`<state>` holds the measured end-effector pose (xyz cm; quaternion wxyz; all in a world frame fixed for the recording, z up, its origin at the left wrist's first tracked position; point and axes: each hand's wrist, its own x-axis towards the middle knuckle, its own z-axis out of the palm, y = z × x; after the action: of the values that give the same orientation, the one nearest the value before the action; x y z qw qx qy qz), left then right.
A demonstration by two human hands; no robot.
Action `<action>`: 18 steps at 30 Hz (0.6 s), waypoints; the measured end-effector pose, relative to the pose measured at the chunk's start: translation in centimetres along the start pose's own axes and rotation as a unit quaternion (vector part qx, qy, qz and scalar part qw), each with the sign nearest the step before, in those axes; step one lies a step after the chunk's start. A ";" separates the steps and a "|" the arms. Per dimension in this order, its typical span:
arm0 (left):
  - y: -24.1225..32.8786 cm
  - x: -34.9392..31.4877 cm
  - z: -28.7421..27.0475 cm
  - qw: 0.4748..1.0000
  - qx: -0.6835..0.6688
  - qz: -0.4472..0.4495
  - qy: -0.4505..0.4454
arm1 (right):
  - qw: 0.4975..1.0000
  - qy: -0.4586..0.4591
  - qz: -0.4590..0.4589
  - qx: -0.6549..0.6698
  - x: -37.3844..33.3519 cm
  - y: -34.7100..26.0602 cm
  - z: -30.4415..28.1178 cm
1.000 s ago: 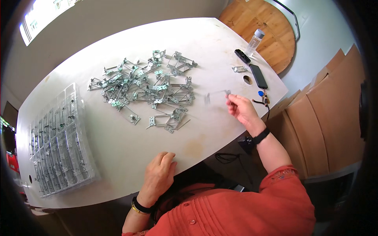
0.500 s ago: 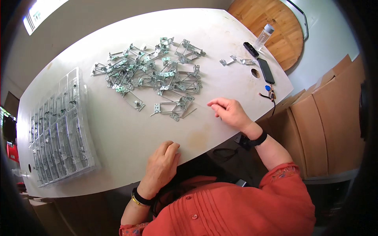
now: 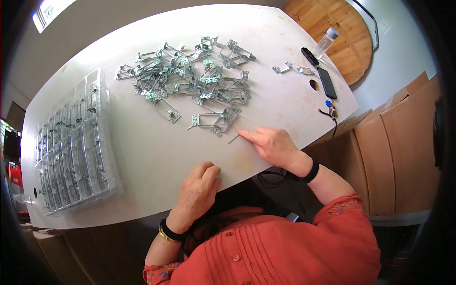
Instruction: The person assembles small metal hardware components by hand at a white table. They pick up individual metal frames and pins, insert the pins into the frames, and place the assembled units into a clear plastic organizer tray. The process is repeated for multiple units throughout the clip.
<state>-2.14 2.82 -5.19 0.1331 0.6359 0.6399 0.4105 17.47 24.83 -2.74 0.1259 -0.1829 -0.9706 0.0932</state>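
My right hand (image 3: 274,146) is over the table's near side, its thumb and index finger closed on one end of a thin metal rod (image 3: 232,139). The rod's other end points toward the near left, just off the pile. Closest to it lies a metal bracket assembly (image 3: 217,120) of small plates joined by rods. Beyond spreads a tangled pile of similar metal bracket assemblies (image 3: 175,78). My left hand (image 3: 196,188) rests at the table's near edge with curled fingers; whatever they may hold is hidden.
A clear plastic compartment tray (image 3: 110,156) filled with metal parts stands at the left. Two loose bracket pieces (image 3: 283,69) lie at the right, near a table hole (image 3: 314,85), a black phone (image 3: 327,83), keys (image 3: 333,110), a black object (image 3: 309,56) and a clear bottle (image 3: 326,42). Cardboard boxes (image 3: 403,142) stand beyond the right edge.
My right hand has moved left and nearer, and its fingers have closed on the thin rod, which has shifted away from the bracket assembly. My left hand stays curled. The whole view has shifted slightly.
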 end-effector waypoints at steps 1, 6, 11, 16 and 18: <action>-0.2 -0.1 0.2 1.000 -0.003 0.000 0.001 | 1.000 -0.009 0.000 -0.001 -0.5 -0.3 -0.2; 0.2 0.0 0.2 1.000 0.016 -0.002 -0.009 | 0.999 -0.049 0.005 -0.012 -2.5 -1.8 -0.3; 0.5 0.1 0.3 0.999 0.037 0.005 -0.015 | 0.998 -0.053 0.004 -0.019 -3.4 -3.2 -0.8; 0.6 -0.1 0.5 0.999 0.039 -0.006 -0.011 | 0.999 0.007 0.045 -0.016 -5.0 -0.3 -1.1; 0.8 0.0 0.4 0.999 0.043 -0.010 -0.015 | 0.996 -0.020 0.080 -0.024 -5.2 -0.9 -1.8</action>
<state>-1.31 2.82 -4.92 0.1193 0.6409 0.6609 0.3718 22.39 22.29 -1.97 0.0944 -0.2608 -0.9571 0.0833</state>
